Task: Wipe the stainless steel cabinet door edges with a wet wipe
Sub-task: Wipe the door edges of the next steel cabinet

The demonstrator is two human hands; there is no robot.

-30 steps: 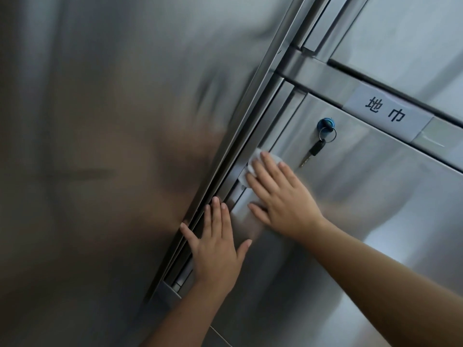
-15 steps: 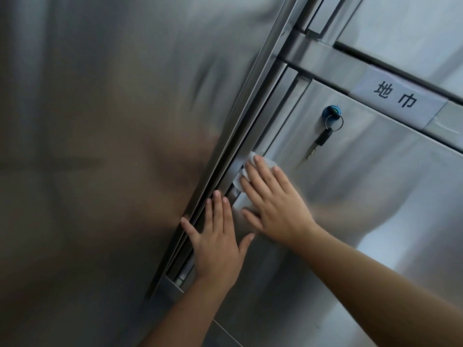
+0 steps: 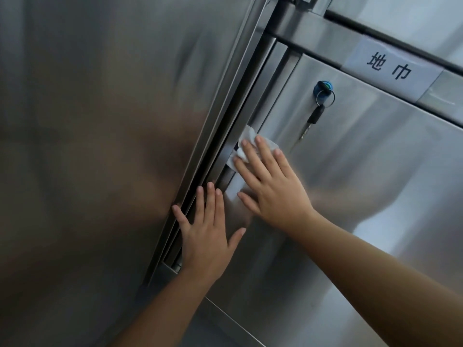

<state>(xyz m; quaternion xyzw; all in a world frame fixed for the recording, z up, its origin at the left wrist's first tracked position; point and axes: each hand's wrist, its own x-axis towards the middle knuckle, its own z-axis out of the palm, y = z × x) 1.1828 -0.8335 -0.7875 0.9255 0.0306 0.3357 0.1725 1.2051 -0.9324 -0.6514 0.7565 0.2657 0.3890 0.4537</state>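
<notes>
While left hand [image 3: 205, 236] rests below, wet wipe [image 3: 246, 137] sits under right hand [image 3: 273, 194].

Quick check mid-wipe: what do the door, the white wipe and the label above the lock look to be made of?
Cabinet door: likely brushed stainless steel; satin grey sheen, blurred reflections. Wipe: soft white nonwoven or paper, unclear which; it crumples under the right hand. Label: probably paper under glossy film; black characters, slight glare.
</notes>
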